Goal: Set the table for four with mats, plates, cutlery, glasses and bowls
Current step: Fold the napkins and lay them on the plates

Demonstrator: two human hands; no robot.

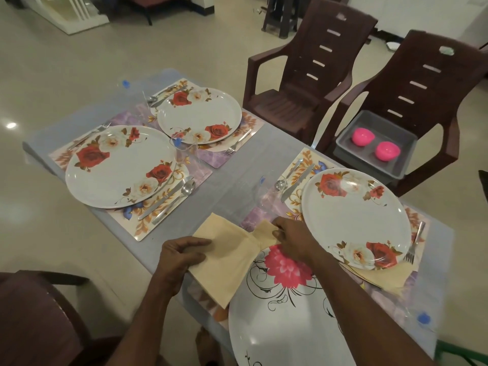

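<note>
Head view, read from the left of the frame: a rose plate (120,166) sits centred on its mat (137,228), with a fork (88,134) on its far side and a knife (165,196) and spoon (177,198) on its near side, so that place looks finished apart from a bowl. Low in the middle, the left hand (182,253) pinches the near edge of a beige napkin (224,262), thumb on top, probably to keep the cloth taut. The right hand (293,239) grips the napkin's far corner above the pink-flower plate (285,326); judging by that hold, the cloth is being folded or spread for this nearest setting, which shows no cutlery. Upper centre, a second rose plate (199,114) lies on its mat. Right of centre, a third rose plate (353,217) rests on the tabletop (232,165) with another napkin (390,278) tucked under its edge. At the far right, two pink bowls (376,145) wait in a grey tub (396,165) on a chair (433,101), still to be placed.
</note>
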